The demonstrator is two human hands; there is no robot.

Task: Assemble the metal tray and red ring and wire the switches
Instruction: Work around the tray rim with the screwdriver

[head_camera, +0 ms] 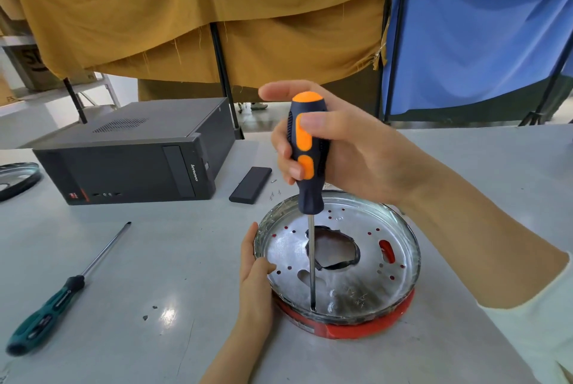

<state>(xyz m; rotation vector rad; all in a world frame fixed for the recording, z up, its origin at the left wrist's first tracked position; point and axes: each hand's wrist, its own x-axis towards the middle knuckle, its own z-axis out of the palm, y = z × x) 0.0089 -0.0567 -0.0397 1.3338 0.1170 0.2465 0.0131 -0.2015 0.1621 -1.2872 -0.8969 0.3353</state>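
A round metal tray (366, 225) with a ragged centre hole and small punched holes sits on top of a red ring (359, 329), low in the middle of the table. My right hand (350, 151) grips the orange and dark blue handle of a screwdriver (307, 160) held upright; its tip rests on the tray floor near the front rim. My left hand (254, 275) holds the tray's left rim, thumb over the edge. No switches or wires are visible.
A green-handled screwdriver (62, 290) lies at the left of the grey table. A black desktop computer case (130, 154) stands at the back left, a small black bar (250, 184) and loose screws (274, 192) beside it. Another round metal part (17, 177) shows at the far left edge.
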